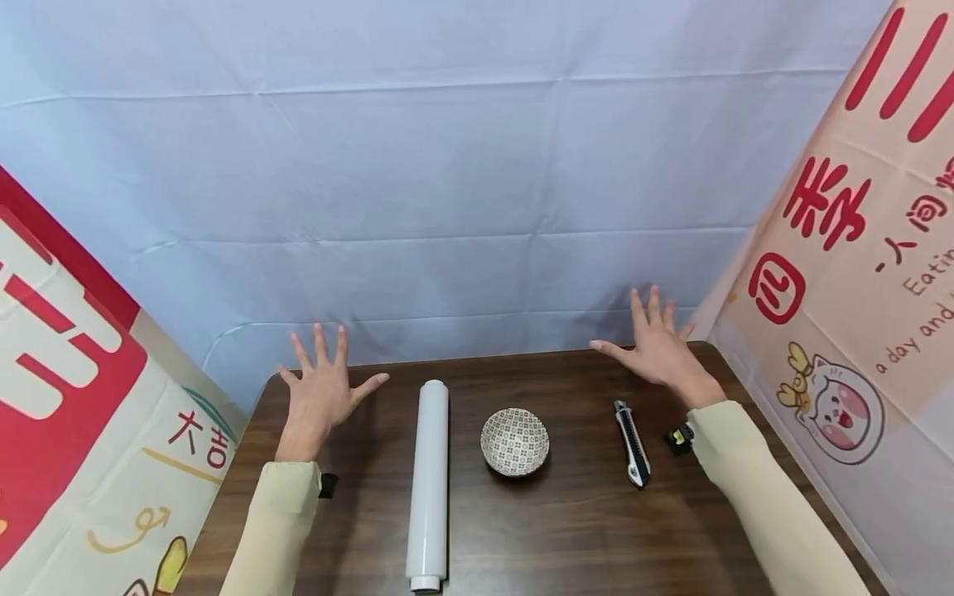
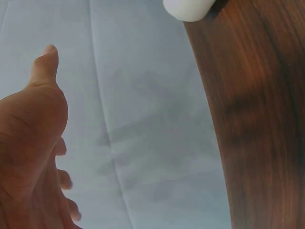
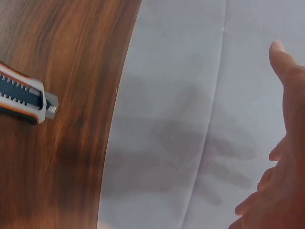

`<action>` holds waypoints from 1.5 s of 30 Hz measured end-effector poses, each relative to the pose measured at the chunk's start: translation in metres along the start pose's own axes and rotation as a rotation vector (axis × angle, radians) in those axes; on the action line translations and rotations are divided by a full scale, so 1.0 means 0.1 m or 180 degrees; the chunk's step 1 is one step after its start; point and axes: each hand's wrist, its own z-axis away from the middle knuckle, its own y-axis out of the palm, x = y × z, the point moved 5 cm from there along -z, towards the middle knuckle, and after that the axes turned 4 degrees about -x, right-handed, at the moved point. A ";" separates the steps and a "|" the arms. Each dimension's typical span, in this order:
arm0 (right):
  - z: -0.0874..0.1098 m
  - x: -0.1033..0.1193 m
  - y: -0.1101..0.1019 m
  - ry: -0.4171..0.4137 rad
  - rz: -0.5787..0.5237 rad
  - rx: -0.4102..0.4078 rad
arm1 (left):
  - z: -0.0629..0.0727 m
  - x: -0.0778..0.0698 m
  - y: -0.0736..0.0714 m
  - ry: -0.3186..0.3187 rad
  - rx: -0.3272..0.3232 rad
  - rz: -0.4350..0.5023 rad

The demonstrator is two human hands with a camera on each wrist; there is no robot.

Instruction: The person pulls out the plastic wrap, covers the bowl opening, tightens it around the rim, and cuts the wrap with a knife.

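Observation:
My left hand (image 1: 319, 400) is held out with spread fingers over the far left part of the table, holding nothing. To its right lies a long white roll of plastic wrap (image 1: 428, 488), whose end (image 2: 189, 8) shows at the top of the left wrist view. A small patterned bowl (image 1: 514, 443) stands right of the roll. Farther right lies a box cutter (image 1: 633, 444), its tip end (image 3: 35, 98) also visible in the right wrist view. Near it my right hand (image 1: 659, 349), fingers spread, hovers over the far right edge and holds nothing.
The dark wooden table (image 1: 566, 530) has rounded far corners. Behind it hangs a pale creased cloth (image 1: 417, 190). Printed cloths with red lettering flank the left (image 1: 67, 372) and right (image 1: 857, 273) sides. Each wrist wears a small black device.

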 end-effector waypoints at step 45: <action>-0.06 0.92 0.64 -0.0776 -0.0824 0.0470 | 0.92 -0.60 0.70 -0.0275 0.1217 0.1356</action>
